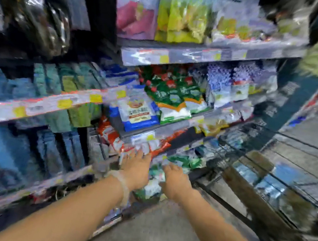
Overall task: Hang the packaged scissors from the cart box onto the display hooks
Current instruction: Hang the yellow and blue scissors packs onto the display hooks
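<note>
Picture: heavily motion-blurred throughout; fine detail is lost.
Scissors packs: cannot be picked out for certain; the likeliest are the bluish, shiny packs (pixel 264 182) lying inside the cardboard box (pixel 247 186), but their contents are too smeared to read.
Box: brown cardboard, open-topped, sitting in the wire cart (pixel 292 155) at the right of the aisle.
Left hand (pixel 137 168): arm stretched forward to the lower shelf (pixel 27 189), fingers spread fairly straight against the orange-and-white packets (pixel 144 145); it does not appear to clasp anything. A pale band sits on its wrist.
Right hand (pixel 176 180): stretched forward just beside the left, over green-and-white packets (pixel 156 173); whether its fingers grasp one I cannot tell through the blur.
Packs relative to hands: the box and its packs lie well apart to the right of both hands, touched by neither.
Hooks: dark hanging goods (pixel 46 12) at upper left; the hooks themselves are not discernible.
</note>
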A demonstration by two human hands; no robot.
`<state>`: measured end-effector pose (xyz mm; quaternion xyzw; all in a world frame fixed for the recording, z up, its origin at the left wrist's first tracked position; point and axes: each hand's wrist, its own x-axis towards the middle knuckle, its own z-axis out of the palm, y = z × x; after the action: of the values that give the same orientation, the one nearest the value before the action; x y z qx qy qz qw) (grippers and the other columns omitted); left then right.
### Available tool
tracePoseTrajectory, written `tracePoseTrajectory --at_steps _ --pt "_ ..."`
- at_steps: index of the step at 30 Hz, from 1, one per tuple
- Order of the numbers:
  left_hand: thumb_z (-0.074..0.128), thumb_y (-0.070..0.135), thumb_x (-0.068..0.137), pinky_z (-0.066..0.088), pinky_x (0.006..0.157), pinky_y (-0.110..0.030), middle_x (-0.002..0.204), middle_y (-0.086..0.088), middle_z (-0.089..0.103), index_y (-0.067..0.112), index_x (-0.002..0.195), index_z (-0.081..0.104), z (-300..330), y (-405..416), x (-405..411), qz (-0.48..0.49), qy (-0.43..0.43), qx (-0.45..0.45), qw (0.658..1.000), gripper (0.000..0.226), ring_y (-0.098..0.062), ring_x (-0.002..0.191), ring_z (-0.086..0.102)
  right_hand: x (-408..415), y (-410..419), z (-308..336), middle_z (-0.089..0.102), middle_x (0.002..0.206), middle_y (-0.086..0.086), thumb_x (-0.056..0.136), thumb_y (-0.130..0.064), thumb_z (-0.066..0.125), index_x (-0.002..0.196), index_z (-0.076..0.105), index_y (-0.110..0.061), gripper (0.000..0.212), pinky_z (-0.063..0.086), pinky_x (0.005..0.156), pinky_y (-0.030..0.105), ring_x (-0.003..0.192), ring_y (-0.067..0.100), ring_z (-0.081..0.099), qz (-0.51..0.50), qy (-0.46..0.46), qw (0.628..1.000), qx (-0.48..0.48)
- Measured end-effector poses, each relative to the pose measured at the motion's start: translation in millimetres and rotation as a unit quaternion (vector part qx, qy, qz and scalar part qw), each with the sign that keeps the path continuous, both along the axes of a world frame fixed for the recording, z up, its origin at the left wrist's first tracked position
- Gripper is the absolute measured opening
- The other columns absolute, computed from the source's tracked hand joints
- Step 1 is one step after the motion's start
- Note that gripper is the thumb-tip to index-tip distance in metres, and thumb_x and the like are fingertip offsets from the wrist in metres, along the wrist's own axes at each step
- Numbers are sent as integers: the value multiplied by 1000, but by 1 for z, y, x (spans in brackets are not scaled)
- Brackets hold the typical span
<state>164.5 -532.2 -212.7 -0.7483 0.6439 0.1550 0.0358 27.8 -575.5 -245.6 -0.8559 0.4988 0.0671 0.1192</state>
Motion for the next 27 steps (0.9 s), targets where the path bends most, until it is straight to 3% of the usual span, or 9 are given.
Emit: tracePoseTrajectory --at_steps 4,10,18,27 --pt "55 31 89 29 111 -46 147 -15 28 13 141 30 -3 -45 -107 -93 -8 -2 996 61 -35 137 25 -120 -24 0 43 134 15 88 -31 56 129 40 -7 50 38 102 41 128 33 38 -104 11 995 8" --pt "49 29 95 19 114 -46 155 -16 15 14 149 15 1 -98 -240 -216 -3 38 976 65 -33 144 12 -260 -48 5 41 137 16 89 -22 52 130 40 -7 45 37 105 42 130 35 36 -245 2 969 28" --pt "53 23 93 20 115 -46 155 -14 14 13 147 20 -17 -193 -352 -306 -11 45 951 64 -33 144 11 -369 -109 -13 49 126 16 87 -27 57 123 46 -8 43 43 96 40 118 35 47 -356 -39 933 35" --pt "48 30 94 21 115 -43 157 -12 12 17 147 22 -79 -376 -466 -365 -13 92 926 60 -31 145 13 -476 -265 -50 44 136 17 91 -29 56 134 40 -7 51 38 103 36 124 34 45 -498 -105 855 103"
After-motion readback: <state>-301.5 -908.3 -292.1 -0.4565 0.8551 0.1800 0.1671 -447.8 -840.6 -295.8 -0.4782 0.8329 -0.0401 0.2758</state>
